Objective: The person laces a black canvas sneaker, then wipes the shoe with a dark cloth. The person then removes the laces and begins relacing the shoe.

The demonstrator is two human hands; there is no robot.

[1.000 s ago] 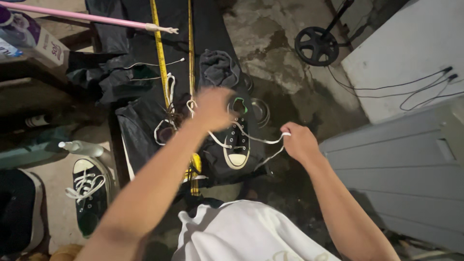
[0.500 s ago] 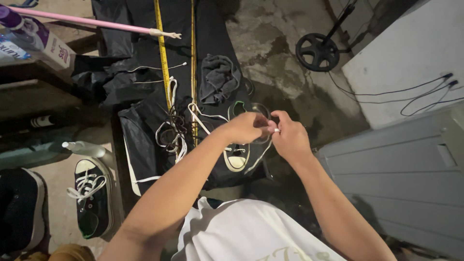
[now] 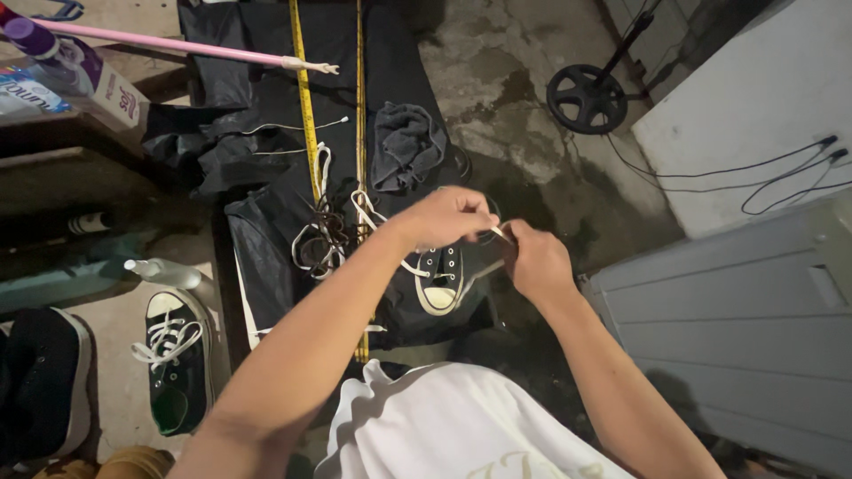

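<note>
Left hand (image 3: 448,217) and right hand (image 3: 535,262) meet above the sneaker (image 3: 438,278) on the black-covered worktop (image 3: 266,257); fingers of both pinch the white lace (image 3: 499,232) at the sneaker's 1 o'clock; lace looks thin, limp, light; best gripped near its tip.

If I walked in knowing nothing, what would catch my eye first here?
Most striking are the two bare hands meeting mid-picture: the left hand and right hand pinch a white lace just above a black sneaker on a black cloth. A yellow tape measure runs up the cloth, and a matching laced sneaker sits on the floor at lower left.
</note>
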